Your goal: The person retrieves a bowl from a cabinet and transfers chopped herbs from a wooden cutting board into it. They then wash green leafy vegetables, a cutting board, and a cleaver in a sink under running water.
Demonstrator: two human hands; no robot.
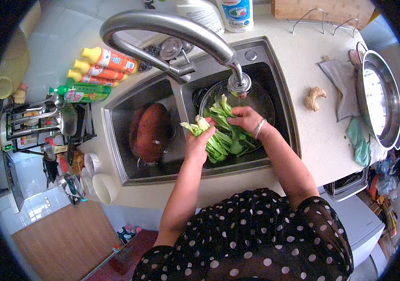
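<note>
My left hand grips a bunch of leafy greens by its pale stem ends, leaves hanging down to the right. My right hand pinches more green stalks just above the right basin of a double sink. Under both hands sits a large clear bowl in that basin, with green leaves at its near side. The faucet head points down over the bowl, beyond my right hand. Whether water runs from it, I cannot tell.
A reddish-brown rounded vessel lies in the left basin. Orange bottles and a green bottle line the left side. Ginger root, a grey cloth and a steel pan are on the right counter. White bowls stand near left.
</note>
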